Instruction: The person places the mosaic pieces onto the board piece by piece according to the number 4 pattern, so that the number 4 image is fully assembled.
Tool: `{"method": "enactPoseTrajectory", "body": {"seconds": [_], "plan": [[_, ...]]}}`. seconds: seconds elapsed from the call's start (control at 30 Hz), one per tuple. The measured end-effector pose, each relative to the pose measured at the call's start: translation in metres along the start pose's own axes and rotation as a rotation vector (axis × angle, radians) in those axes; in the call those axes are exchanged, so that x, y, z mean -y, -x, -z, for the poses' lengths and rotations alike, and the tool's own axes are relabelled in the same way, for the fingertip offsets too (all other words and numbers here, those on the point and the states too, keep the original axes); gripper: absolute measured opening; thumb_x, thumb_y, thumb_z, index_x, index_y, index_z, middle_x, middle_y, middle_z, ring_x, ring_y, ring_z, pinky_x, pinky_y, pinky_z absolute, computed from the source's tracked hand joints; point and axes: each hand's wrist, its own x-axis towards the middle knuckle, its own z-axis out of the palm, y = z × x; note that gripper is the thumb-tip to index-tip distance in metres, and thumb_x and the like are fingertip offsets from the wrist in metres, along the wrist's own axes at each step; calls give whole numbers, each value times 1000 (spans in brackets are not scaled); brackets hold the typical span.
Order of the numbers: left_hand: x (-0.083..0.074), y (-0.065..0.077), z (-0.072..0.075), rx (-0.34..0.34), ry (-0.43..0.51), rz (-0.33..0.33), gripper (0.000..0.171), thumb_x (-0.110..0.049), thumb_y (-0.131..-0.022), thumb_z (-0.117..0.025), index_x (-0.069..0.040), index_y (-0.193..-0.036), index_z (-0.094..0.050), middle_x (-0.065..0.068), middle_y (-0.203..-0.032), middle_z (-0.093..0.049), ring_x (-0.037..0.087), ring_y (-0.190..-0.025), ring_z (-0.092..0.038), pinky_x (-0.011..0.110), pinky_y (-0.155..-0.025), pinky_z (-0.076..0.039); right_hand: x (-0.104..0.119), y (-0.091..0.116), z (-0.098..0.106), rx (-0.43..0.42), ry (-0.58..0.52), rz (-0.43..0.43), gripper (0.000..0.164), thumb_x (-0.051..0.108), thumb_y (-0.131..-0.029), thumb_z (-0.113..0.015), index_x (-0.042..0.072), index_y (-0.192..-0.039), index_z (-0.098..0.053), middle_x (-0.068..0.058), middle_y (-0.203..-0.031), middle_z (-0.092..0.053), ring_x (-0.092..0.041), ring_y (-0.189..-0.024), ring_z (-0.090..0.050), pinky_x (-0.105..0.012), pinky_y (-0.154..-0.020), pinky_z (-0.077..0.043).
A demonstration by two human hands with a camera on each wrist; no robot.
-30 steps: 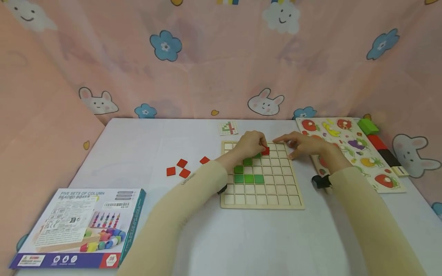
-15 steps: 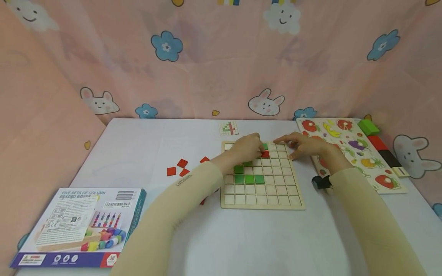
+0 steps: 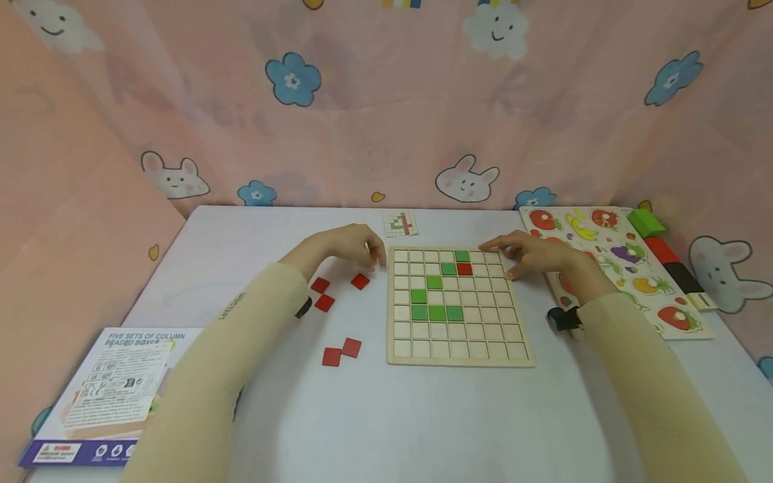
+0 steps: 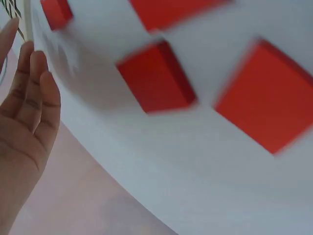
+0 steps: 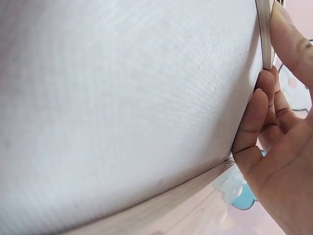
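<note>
A wooden grid board [image 3: 459, 354] lies mid-table with several green tiles [image 3: 437, 312] and one red tile [image 3: 464, 269] set in its squares. My left hand [image 3: 371, 253] hovers just left of the board, fingers relaxed and holding nothing, right above a loose red tile [image 3: 359, 281]. More red tiles [image 3: 324, 302] lie nearby, and two sit closer to me [image 3: 341, 351]. The left wrist view shows that hand [image 4: 27, 112] empty, with blurred red tiles [image 4: 156, 78] below. My right hand [image 3: 510, 258] rests against the board's far right corner; its fingers [image 5: 259, 112] touch the board edge [image 5: 265, 34].
A small pattern card [image 3: 400, 224] lies behind the board. A fruit puzzle board [image 3: 604, 238] sits at the right, with green [image 3: 645, 221], red [image 3: 661, 249] and black blocks beside it. A toy box [image 3: 115, 389] lies at the near left. Pink cloth walls surround the table.
My left hand left the red tile in the board's second row and drew back left, off the board, to the loose red tiles. The right hand stayed put.
</note>
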Motion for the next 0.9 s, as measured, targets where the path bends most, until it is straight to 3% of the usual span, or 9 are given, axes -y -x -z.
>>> {"method": "enactPoseTrajectory", "body": {"seconds": [0.2,0.47,0.57,0.7,0.9], "plan": [[15,18,2,86,54,66,30,-5,-82,-71,-21,-107,-75,6,-103,-58,20,-96,-50,29,-78,-44,-1,-1,0,18,-13,15,66,14,-86,-73,25,-146,-48,-18,-143,-36,-37,-122,-41,-48,-97,-40],[20,22,-9,76,-14,85,19,-10,-80,-78,-21,-93,-70,4,-103,-57,22,-102,-50,29,-79,-47,0,-2,-1,15,-12,2,66,16,-86,-74,25,-146,-48,-17,-143,-37,-35,-121,-40,-46,-96,-39],[18,19,-8,35,-11,66,15,-9,-81,-76,-18,-88,-68,1,-92,-61,18,-92,-53,28,-77,-46,1,-2,-1,16,-13,-1,66,16,-86,-74,25,-146,-48,-17,-143,-36,-35,-121,-40,-46,-96,-39],[7,9,-2,-66,95,1,9,-9,-83,-75,-13,-88,-68,-2,-77,-65,15,-77,-56,27,-73,-45,1,-2,0,10,6,1,65,17,-85,-75,27,-145,-49,-15,-141,-39,-34,-120,-40,-43,-94,-39],[-32,-17,-11,-295,252,-57,11,-21,-89,-72,-13,-94,-69,0,-86,-71,13,-85,-60,25,-78,-47,1,0,0,11,11,-2,65,19,-86,-74,28,-145,-49,-16,-145,-37,-36,-123,-41,-46,-96,-40]]}}
